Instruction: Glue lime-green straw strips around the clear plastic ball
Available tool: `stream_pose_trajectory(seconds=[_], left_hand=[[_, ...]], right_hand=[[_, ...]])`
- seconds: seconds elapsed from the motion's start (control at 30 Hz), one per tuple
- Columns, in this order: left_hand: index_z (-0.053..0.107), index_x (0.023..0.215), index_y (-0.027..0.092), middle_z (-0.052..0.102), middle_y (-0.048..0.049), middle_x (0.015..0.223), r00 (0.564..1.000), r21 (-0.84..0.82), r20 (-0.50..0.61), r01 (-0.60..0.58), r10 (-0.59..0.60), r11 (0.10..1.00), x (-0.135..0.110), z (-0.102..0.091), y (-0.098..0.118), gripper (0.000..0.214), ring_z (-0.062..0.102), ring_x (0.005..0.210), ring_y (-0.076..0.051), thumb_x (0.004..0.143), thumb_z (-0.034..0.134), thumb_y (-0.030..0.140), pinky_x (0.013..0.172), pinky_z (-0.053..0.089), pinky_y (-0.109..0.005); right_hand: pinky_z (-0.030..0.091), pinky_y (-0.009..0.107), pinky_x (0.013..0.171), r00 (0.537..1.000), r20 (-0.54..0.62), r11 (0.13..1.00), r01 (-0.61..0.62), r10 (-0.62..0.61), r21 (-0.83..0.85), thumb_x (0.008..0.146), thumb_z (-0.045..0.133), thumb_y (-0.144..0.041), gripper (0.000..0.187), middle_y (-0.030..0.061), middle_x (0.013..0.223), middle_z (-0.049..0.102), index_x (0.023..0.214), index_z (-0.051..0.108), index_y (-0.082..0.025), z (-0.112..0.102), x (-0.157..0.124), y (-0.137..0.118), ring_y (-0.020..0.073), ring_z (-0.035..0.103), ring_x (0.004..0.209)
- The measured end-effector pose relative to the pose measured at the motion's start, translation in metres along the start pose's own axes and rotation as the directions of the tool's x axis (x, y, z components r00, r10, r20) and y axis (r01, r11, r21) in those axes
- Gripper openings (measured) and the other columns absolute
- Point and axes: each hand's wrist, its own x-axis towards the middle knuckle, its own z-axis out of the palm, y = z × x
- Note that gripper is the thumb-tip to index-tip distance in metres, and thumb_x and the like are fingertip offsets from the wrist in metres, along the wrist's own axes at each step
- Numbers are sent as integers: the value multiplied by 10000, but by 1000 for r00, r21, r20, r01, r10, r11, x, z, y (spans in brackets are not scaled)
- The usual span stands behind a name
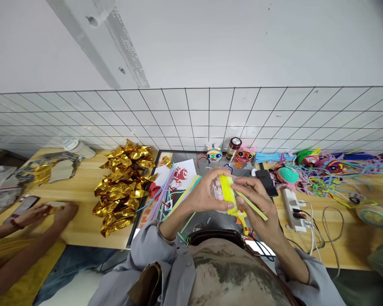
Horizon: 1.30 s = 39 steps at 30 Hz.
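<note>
My left hand (207, 191) is closed round a clear, rounded plastic piece (216, 189) wrapped with a band of bright yellow fuzzy pipe cleaners (227, 191). My right hand (258, 199) pinches a pale yellow pipe cleaner (253, 205) whose free end points down to the right. The right fingertips press at the right side of the wrapped piece. Just below both hands lies a yellow glue gun (241, 216), partly hidden by them. Loose pastel pipe cleaners (162, 193) spread out left of my left wrist.
Behind the hands stand a striped animal figure (214, 154), a flask (233, 148) and a pink figure (245, 154). Gold foil decorations (124, 191) lie left. A power strip (294, 210), black phone (267, 182) and tangled pipe cleaners (325, 178) lie right. Another person's hands (47, 214) work far left.
</note>
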Motion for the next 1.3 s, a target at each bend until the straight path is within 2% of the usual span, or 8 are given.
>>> stream_pose_trajectory(seconds=[0.23,0.4,0.53,0.7,0.8,0.93,1.07,1.3], left_hand=[[602,1197,226,606,-117,1297,999,1,-30,-12,12,1000,-8,0,-2,714,580,1239,-324,586,913,425,1084,435,-446],[598,1202,228,624,-104,1287,998,-6,-45,35,-35,999,-13,4,-5,727,597,1214,-310,584,912,449,1066,452,-433],[599,1196,228,625,-104,1298,999,9,-40,2,-1,1000,-13,6,-2,724,593,1230,-312,582,914,449,1069,456,-433],[595,1195,227,611,-116,1318,999,28,-34,-19,20,999,-13,9,0,714,583,1260,-321,593,909,448,1093,445,-456],[595,1193,222,609,-121,1304,999,42,-28,-42,43,998,-14,13,1,702,582,1259,-320,603,904,445,1097,444,-469],[609,1180,230,629,-112,1279,998,81,-19,-66,68,994,-17,19,5,692,588,1244,-314,595,910,445,1099,453,-476],[620,1165,235,635,-104,1257,995,108,-21,-92,95,990,-20,22,10,675,595,1227,-310,587,916,418,1089,466,-478],[612,1172,230,616,-106,1253,991,107,-9,-129,131,986,-25,24,12,665,589,1229,-311,604,907,411,1091,456,-479]], right_hand=[[539,382,1000,999,47,999,-24,26,-28,992,595,-209,440,73,1256,596,1405,618,-360,3,-2,-3,217,598,1190],[527,461,1054,998,-4,997,-70,70,-18,981,631,-256,499,89,1282,605,1462,541,-355,3,-9,1,241,591,1229],[515,482,1080,995,-48,996,-88,88,7,978,639,-278,439,78,1290,599,1405,578,-360,2,-11,-3,240,606,1228],[560,384,976,995,-97,992,-25,13,-124,955,669,-264,327,70,1185,658,1280,663,-306,-5,-8,-18,217,635,1148],[565,376,933,993,-99,985,42,-60,-168,950,664,-214,269,64,1093,694,1209,702,-275,-9,-8,-24,202,670,1031],[568,382,871,984,-121,982,116,-134,-146,943,639,-138,231,53,987,740,1120,730,-257,-9,-9,-26,199,695,923],[577,359,823,979,-134,986,140,-150,-86,929,638,-109,230,47,964,768,1076,746,-249,-7,-10,-27,198,717,914],[590,404,818,972,-166,986,157,-163,-53,929,635,-144,212,48,905,786,1034,776,-262,-4,-13,-27,222,735,876]])
